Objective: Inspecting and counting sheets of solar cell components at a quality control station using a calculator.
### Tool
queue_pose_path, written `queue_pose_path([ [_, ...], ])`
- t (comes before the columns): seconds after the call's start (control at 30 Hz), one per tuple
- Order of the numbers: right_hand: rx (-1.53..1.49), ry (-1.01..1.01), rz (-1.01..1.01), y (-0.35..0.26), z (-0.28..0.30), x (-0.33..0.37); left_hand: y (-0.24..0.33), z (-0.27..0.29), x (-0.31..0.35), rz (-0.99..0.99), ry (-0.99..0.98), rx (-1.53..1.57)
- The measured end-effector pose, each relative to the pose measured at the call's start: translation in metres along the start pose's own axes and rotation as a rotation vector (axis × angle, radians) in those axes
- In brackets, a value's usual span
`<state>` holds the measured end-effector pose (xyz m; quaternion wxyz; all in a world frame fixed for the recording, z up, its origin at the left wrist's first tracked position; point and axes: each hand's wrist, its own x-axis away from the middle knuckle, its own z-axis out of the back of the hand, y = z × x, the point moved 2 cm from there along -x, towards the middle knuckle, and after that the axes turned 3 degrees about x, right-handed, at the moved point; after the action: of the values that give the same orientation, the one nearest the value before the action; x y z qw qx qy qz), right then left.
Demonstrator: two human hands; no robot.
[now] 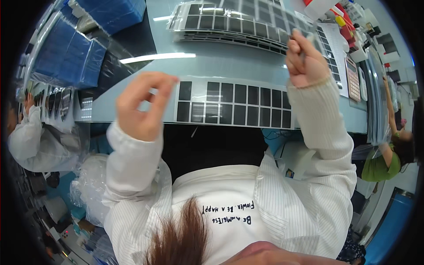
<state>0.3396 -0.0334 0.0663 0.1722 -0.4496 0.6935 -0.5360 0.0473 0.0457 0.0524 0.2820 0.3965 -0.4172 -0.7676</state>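
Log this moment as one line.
left hand: beside front sheet, grip unclear | right hand: pinching raised sheet | sheet stack: on table, beyond front sheet

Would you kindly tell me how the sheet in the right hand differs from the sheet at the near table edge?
The held sheet is raised in the right hand, while the near sheet lies flat on the table. The held sheet looks greyish and blurred, the near sheet darker and sharper. Both show a grid of rectangles.
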Motion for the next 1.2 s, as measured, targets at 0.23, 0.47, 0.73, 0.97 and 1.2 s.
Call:
queue_pose_path([
  [0.23, 0.118, 0.003, -0.193, 0.021, 0.000, -0.017, -0.011, -0.040, 0.015, -0.317, -0.461, -0.523],
  [0.47, 0.726, -0.109, 0.044, 0.019, 0.032, 0.052, -0.023, -0.042, 0.035, -0.321, -0.545, -0.706],
  [0.73, 1.631, -0.498, 0.901, 0.029, 0.029, 0.120, 0.007, -0.056, 0.010, -0.477, -0.679, -0.631],
  [0.97, 1.705, -0.076, 0.819, -0.071, 0.089, 0.118, 0.034, -0.042, -0.046, -0.532, -0.559, -0.345],
  [1.2, 1.844, 0.729, 0.506, -0.161, 0.168, 0.061, 0.003, -0.030, -0.146, -0.401, -0.365, -0.315],
])
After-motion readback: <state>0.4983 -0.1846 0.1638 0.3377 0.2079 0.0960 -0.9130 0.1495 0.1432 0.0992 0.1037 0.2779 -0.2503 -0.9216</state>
